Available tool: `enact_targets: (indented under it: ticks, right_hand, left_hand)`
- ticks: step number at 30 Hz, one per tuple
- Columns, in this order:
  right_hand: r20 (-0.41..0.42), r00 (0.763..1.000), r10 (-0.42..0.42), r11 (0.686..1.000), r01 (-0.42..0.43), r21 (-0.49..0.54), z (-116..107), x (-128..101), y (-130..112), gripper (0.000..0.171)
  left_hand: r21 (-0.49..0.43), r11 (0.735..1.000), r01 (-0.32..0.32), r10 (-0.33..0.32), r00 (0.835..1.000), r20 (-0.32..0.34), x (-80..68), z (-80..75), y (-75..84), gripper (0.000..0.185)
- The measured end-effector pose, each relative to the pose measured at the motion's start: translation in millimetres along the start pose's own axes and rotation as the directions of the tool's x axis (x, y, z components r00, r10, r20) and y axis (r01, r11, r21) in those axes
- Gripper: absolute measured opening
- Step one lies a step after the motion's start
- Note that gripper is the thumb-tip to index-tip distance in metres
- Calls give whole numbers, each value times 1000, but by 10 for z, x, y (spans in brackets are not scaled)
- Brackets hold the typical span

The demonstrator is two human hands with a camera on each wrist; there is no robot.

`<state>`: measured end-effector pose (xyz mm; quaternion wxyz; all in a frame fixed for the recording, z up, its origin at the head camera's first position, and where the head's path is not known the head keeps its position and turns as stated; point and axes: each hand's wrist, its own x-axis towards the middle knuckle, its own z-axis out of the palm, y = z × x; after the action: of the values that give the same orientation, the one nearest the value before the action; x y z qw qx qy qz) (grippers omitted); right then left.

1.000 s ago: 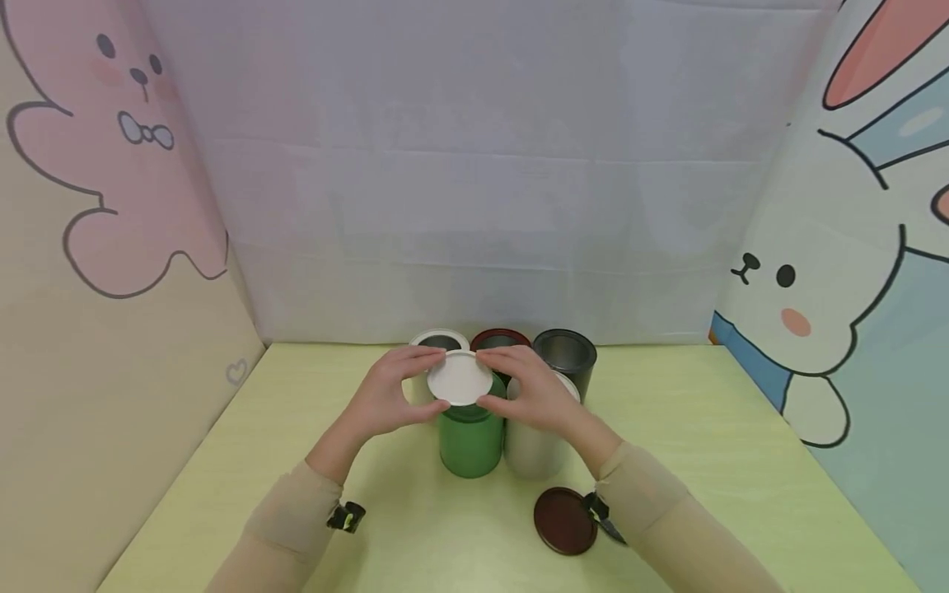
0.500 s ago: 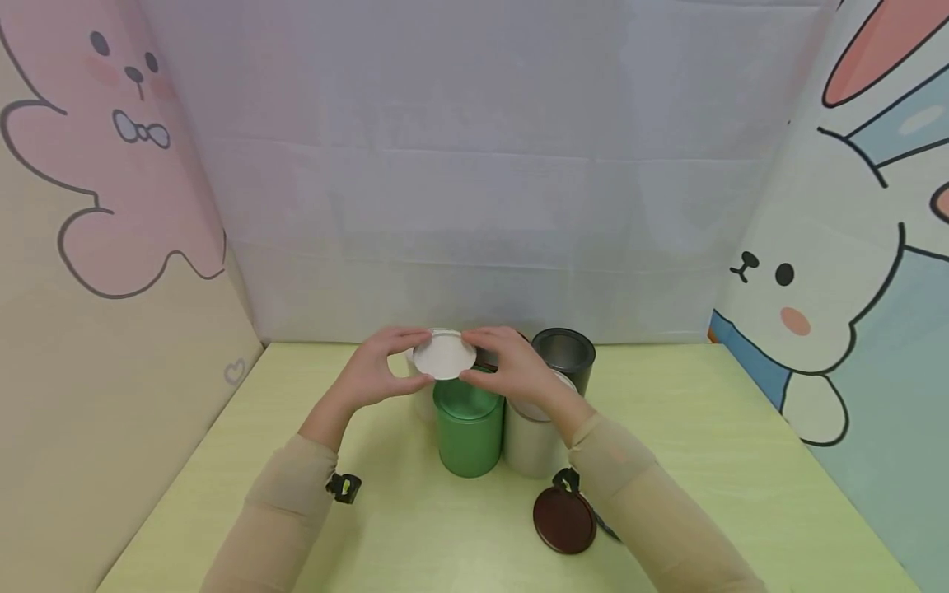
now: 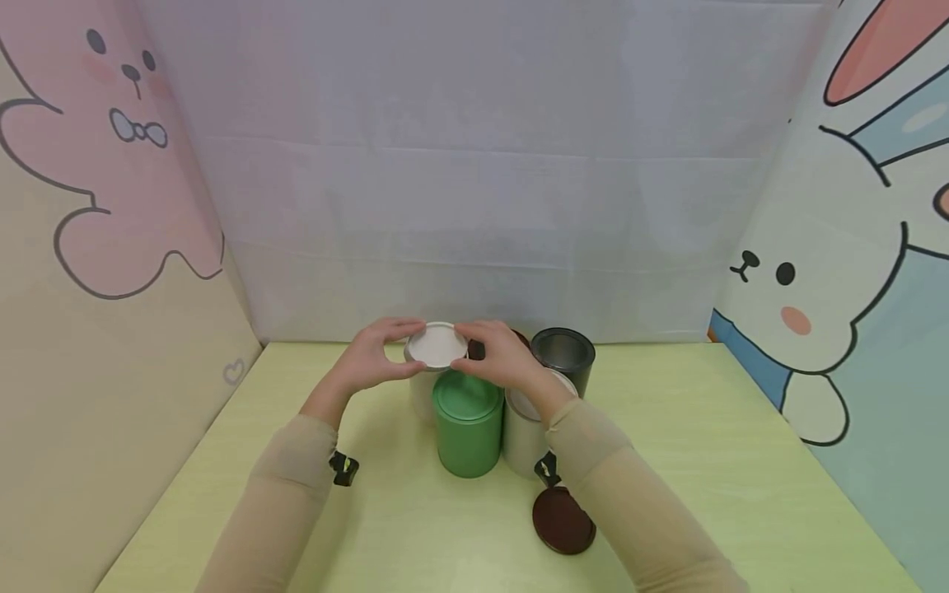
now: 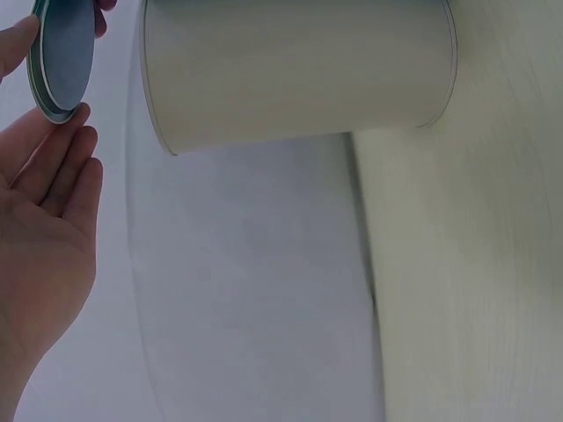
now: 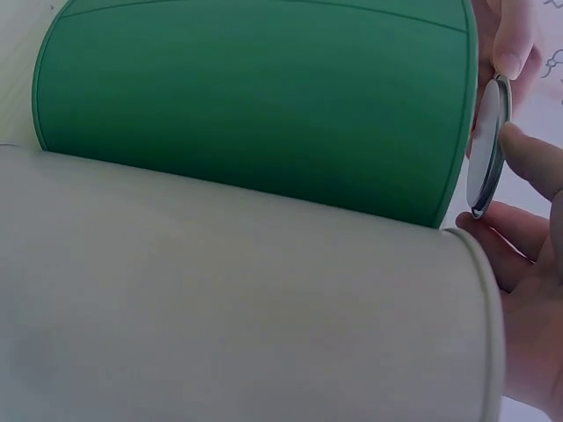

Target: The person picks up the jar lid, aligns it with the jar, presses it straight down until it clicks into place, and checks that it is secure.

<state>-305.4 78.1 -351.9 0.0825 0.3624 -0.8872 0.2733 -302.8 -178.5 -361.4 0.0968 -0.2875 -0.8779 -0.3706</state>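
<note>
A round white lid [image 3: 437,345] is held between both hands over the white can [image 3: 428,395] at the back left. In the left wrist view a gap shows between the lid [image 4: 67,54] and the can's rim [image 4: 151,79]. My left hand [image 3: 373,356] pinches the lid's left edge between thumb and fingers. On its right edge, my right hand [image 3: 498,354] pinches it the same way. Just in front stands a green can [image 3: 469,432] with a green lid on top. My right wrist passes over a second white can [image 3: 525,441], partly hiding it.
A dark grey can [image 3: 565,352] stands uncovered at the back right. The red-rimmed can [image 3: 477,349] behind the green one is mostly hidden by my right hand. A dark brown lid [image 3: 562,522] lies on the table [image 3: 415,535] near my right sleeve. A white cloth [image 3: 474,165] hangs behind.
Both hands have carried the white lid back and to the left, from over the green can to over the back left white can. The lid now looks flatter.
</note>
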Motion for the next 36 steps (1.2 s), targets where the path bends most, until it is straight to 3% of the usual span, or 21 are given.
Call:
enact_targets:
  ticks: [14,36]
  right_hand:
    - [33,995,96,995,-96,-8,91,160,8,54]
    - [40,983,178,981,-174,-86,225,268,-17,42]
  left_hand:
    - [-27,995,94,-93,995,37,77,19,-169,63]
    - [-20,993,113,-112,992,56,130,86,-354,64]
